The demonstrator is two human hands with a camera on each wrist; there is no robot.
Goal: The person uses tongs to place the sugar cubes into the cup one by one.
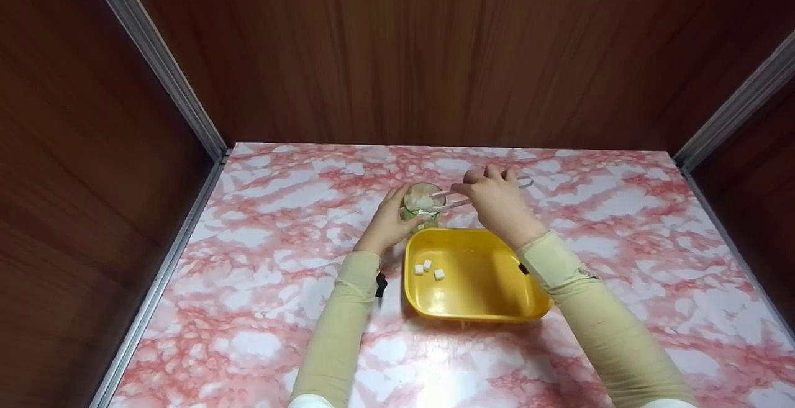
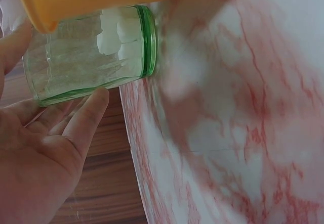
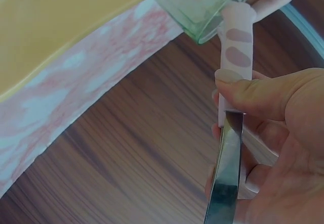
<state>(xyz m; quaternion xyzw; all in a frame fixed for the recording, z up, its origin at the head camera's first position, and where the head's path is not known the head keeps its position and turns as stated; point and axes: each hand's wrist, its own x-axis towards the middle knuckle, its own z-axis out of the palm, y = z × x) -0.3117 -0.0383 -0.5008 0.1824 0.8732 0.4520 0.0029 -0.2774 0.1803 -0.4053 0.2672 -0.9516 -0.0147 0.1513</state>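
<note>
A green-tinted clear glass (image 1: 425,216) stands upright on the table behind the yellow tray. My left hand (image 1: 386,225) holds it, thumb on one side and fingers on the other. White cubes (image 2: 129,49) lie at the bottom of the glass in the left wrist view. My right hand (image 1: 500,206) grips a pair of tongs (image 3: 228,158) with metal arms and pale, slotted ends. The tong ends are at the mouth of the glass; whether they pinch a cube is hidden. Several white cubes (image 1: 439,274) sit in the left part of the yellow tray (image 1: 478,318).
The table (image 1: 261,308) has a red and white marbled top. Dark wood-grain panels (image 1: 435,54) rise at the back and both sides, with metal strips (image 1: 168,79) at the corners. My right forearm (image 1: 608,315) passes over the tray's right edge.
</note>
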